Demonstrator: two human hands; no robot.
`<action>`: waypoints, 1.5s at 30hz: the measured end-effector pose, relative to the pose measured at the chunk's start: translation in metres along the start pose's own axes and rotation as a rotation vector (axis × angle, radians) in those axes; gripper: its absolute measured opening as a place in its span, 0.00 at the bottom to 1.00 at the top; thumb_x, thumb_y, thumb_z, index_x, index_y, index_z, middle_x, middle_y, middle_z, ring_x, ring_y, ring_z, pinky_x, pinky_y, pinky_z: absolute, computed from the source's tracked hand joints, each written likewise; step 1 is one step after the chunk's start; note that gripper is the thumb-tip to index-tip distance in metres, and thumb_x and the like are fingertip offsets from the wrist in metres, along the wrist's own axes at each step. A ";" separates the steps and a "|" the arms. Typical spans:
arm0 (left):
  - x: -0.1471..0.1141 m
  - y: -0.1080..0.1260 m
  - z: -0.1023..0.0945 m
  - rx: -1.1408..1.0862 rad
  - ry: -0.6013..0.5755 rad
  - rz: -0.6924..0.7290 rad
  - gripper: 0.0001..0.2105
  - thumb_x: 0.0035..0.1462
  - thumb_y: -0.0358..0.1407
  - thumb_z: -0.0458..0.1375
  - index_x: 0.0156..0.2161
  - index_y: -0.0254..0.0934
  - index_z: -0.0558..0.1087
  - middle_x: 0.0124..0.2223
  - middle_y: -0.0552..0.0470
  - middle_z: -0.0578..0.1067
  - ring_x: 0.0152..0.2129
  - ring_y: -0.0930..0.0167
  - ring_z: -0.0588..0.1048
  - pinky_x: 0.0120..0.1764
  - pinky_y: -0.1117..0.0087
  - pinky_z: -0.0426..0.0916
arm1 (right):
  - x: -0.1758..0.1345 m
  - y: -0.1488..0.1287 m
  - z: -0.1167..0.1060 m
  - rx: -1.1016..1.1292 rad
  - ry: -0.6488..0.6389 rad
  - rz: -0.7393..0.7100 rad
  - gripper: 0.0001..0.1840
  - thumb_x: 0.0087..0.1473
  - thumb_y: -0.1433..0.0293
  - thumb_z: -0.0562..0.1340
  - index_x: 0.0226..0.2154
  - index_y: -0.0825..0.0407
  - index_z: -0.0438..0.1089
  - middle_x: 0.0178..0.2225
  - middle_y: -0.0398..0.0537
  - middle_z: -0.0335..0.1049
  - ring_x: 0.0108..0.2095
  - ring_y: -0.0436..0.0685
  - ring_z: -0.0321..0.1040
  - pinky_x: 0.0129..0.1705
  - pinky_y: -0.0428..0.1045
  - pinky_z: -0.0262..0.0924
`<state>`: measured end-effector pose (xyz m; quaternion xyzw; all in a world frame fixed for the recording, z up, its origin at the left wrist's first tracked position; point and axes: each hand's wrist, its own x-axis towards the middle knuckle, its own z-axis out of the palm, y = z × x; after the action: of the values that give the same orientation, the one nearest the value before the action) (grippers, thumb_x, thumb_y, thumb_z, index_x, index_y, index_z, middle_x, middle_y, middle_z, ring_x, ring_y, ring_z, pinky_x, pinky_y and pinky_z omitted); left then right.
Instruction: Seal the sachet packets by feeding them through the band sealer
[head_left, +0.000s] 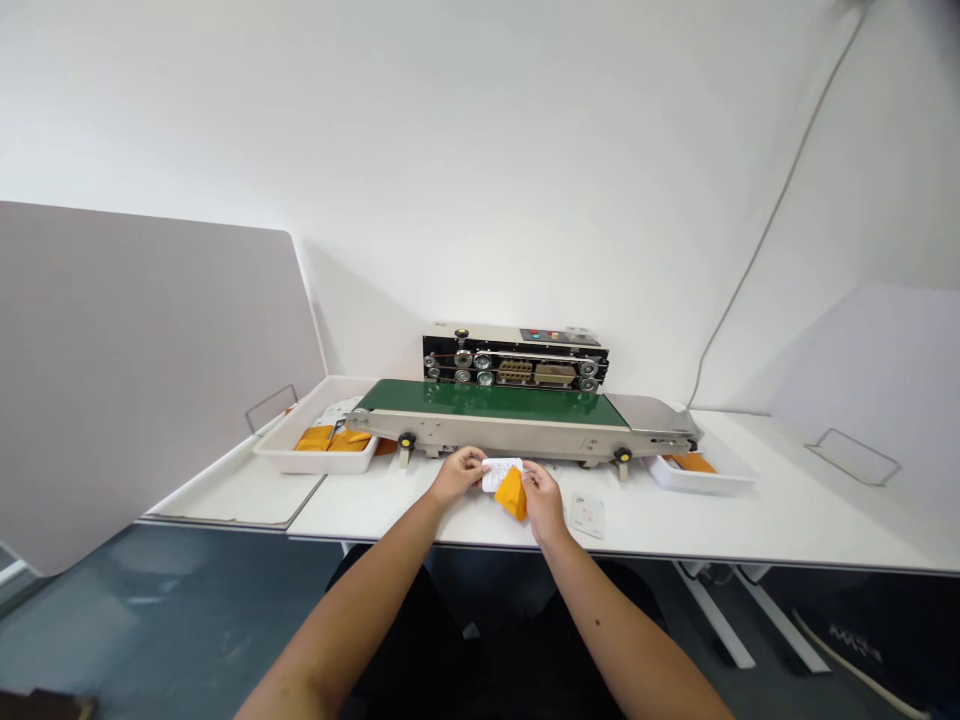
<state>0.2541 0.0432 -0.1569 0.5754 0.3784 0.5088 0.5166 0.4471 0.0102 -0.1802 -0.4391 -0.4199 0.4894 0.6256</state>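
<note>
My left hand (457, 476) pinches the left edge of a small white card with printed lines (498, 468). At its right, my right hand (543, 498) has its fingers closed on an orange packet (511, 495). The packet overlaps the lower right of the card; whether the card's right edge is also in my right fingers I cannot tell. Both are held above the front of the white table (465, 520). Another white card with small print (587, 514) lies flat on the table, right of my right hand.
Behind my hands stands a sealing machine with rollers (516, 365) and a green conveyor belt (487, 400). A white tray (315, 462) at the left holds orange packets and white cards. Another white tray (701, 480), partly under the conveyor's right end, has orange packets. Grey panels flank the table.
</note>
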 end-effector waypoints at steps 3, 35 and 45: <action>-0.003 0.004 0.002 -0.011 -0.032 -0.024 0.22 0.44 0.45 0.71 0.38 0.35 0.69 0.21 0.58 0.72 0.17 0.76 0.69 0.23 0.77 0.62 | 0.000 -0.001 0.000 0.008 -0.010 -0.001 0.25 0.48 0.57 0.65 0.46 0.52 0.71 0.36 0.49 0.76 0.35 0.59 0.74 0.36 0.50 0.67; -0.009 0.008 0.003 -0.049 -0.178 -0.038 0.29 0.48 0.48 0.69 0.50 0.33 0.70 0.38 0.46 0.79 0.30 0.68 0.77 0.32 0.72 0.69 | -0.001 -0.003 -0.005 0.018 0.000 -0.073 0.26 0.53 0.52 0.62 0.49 0.50 0.74 0.47 0.51 0.75 0.43 0.60 0.73 0.41 0.50 0.68; -0.007 0.005 0.005 0.012 -0.117 0.001 0.27 0.47 0.47 0.70 0.48 0.34 0.69 0.41 0.45 0.78 0.33 0.68 0.76 0.27 0.75 0.66 | 0.003 -0.018 0.014 -0.290 -0.285 -0.081 0.18 0.51 0.56 0.63 0.39 0.49 0.78 0.33 0.46 0.78 0.32 0.59 0.72 0.33 0.50 0.64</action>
<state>0.2571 0.0344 -0.1529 0.6076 0.3503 0.4722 0.5340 0.4380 0.0124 -0.1591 -0.4336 -0.5877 0.4555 0.5090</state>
